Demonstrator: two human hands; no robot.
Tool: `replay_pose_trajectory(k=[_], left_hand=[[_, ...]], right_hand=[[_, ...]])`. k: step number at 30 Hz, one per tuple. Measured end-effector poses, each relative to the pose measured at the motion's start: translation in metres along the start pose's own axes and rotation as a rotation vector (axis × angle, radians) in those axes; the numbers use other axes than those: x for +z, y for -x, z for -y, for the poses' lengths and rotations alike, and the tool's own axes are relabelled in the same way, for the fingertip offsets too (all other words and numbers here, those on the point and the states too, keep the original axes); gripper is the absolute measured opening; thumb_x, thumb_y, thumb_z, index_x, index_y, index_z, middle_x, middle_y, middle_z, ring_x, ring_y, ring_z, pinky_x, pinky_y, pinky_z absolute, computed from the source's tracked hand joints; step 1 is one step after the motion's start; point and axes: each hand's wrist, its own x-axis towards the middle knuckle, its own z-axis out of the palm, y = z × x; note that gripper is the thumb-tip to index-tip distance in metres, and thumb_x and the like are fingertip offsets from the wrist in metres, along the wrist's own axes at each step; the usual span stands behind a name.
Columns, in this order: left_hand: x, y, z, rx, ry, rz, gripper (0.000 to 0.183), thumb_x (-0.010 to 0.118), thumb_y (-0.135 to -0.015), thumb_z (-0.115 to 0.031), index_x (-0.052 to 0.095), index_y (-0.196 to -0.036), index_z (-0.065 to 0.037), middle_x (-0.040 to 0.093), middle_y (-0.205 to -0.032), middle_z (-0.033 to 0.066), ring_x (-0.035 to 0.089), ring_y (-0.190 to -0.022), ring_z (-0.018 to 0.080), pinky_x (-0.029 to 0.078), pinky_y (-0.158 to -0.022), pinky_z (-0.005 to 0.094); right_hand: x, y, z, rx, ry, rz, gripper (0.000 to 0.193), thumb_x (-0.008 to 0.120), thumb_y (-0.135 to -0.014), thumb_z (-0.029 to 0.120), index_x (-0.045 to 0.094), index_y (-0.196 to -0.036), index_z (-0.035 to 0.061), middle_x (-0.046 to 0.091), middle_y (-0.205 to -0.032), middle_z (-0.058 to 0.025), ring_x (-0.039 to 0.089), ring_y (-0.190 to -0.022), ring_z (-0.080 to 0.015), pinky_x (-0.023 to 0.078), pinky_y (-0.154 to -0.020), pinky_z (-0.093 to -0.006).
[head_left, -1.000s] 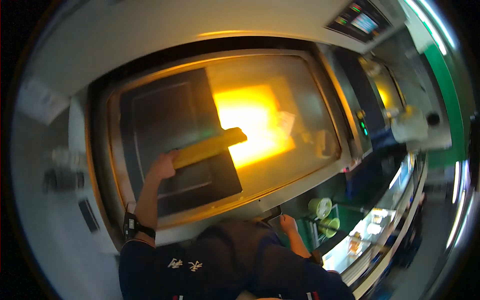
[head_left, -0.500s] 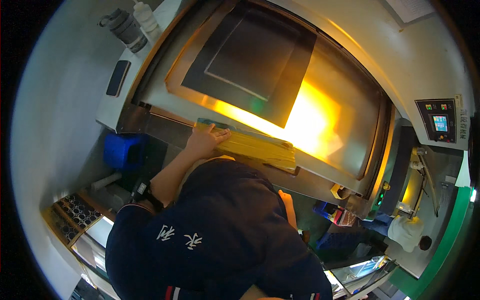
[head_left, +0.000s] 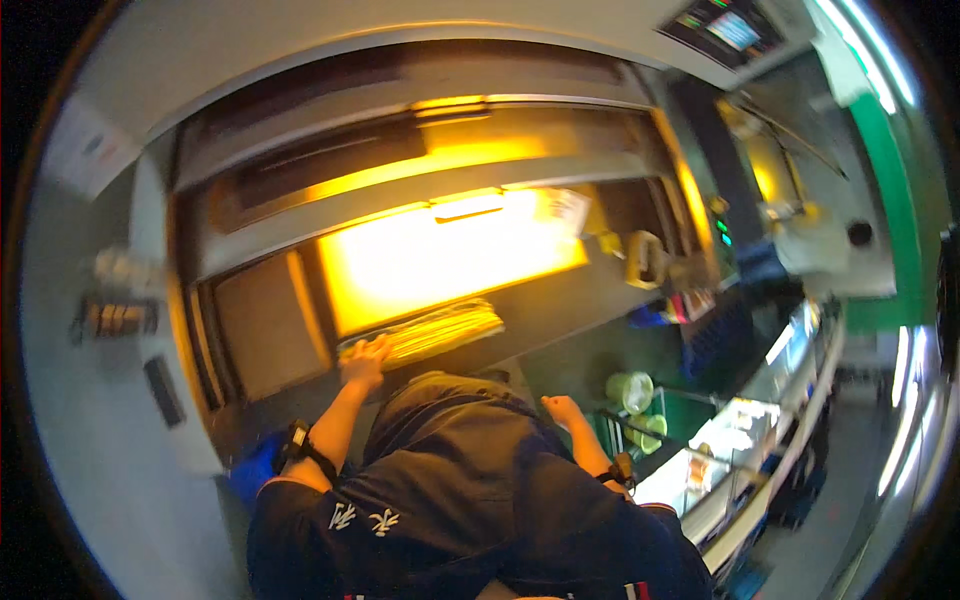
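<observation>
My left hand (head_left: 364, 362) rests on the left end of a long yellow, shiny, film-wrapped bar (head_left: 430, 335), its fingers apart. That bar lies along the front edge of a machine with a brightly glowing yellow-lit bed (head_left: 450, 265). Away from the machine, my right hand (head_left: 565, 411) hangs low at my right side with its fingers curled in. I see nothing in it, though the picture is blurred there.
A frame (head_left: 420, 180) stands raised over the glowing bed. To the left are a dark phone (head_left: 163, 391) and a dark bottle (head_left: 118, 316) on a ledge. At right are a green bucket (head_left: 630, 391), a lit glass-topped table (head_left: 690, 470) and another person (head_left: 815, 245) farther off.
The flat frame with the dark sheet no longer covers the bed; it appears lifted, exposing the glow. My view has turned. My left hand stays on the bar; my right hand shows more fully.
</observation>
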Motion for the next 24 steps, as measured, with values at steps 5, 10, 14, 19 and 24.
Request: replay_pose_trajectory(k=[5,10,14,19,24], left_hand=[[0.041,-0.043,-0.009,-0.077,-0.141,0.097,0.105,0.075,-0.080,-0.015,0.002,-0.156,-0.025,-0.002,-0.163,-0.0037,0.018,-0.145,0.0298,0.042,-0.095,0.0662],[0.068,-0.058,-0.034,-0.174,-0.175,0.138,0.108,0.079,-0.079,-0.025,0.004,-0.156,-0.017,-0.007,-0.162,0.0024,0.013,-0.147,0.0309,0.045,-0.093,0.0625],[0.044,-0.089,-0.071,-0.277,0.101,0.067,0.078,0.069,-0.088,-0.026,0.026,-0.151,-0.011,0.018,-0.159,0.0093,0.030,-0.140,0.0308,0.044,-0.095,0.0576],[-0.004,-0.104,-0.100,-0.010,1.936,-0.078,0.070,0.033,-0.098,-0.060,0.044,-0.137,-0.004,0.051,-0.136,0.0183,0.051,-0.121,0.0341,0.039,-0.102,0.0561],[-0.024,-0.082,-0.190,0.111,2.429,-0.328,0.076,0.028,-0.091,-0.075,0.057,-0.116,-0.009,0.057,-0.104,0.0122,0.053,-0.104,0.0304,0.041,-0.100,0.0545]], right_hand=[[0.033,0.071,-0.074,0.202,-0.181,-0.146,0.051,0.049,-0.095,0.044,0.066,-0.090,-0.0040,0.066,-0.092,-0.0259,0.064,-0.088,-0.0418,0.047,-0.077,-0.0473],[0.074,0.104,-0.145,-0.034,0.418,0.205,0.035,0.034,-0.101,0.017,0.058,-0.116,-0.0030,0.066,-0.104,-0.0251,0.064,-0.096,-0.0428,0.050,-0.083,-0.0514],[0.156,0.081,-0.248,-0.180,0.434,0.166,0.031,0.041,-0.097,0.017,0.057,-0.117,-0.0002,0.067,-0.099,-0.0240,0.065,-0.094,-0.0404,0.052,-0.079,-0.0497],[0.062,0.078,-0.230,-0.254,0.143,0.030,0.029,0.044,-0.095,0.016,0.059,-0.114,-0.0009,0.068,-0.089,-0.0231,0.066,-0.091,-0.0386,0.052,-0.075,-0.0476],[-0.040,0.029,-0.218,-0.072,-0.204,-0.171,0.038,0.045,-0.098,0.032,0.064,-0.097,-0.0009,0.066,-0.092,-0.0223,0.063,-0.089,-0.0413,0.048,-0.075,-0.0489]])
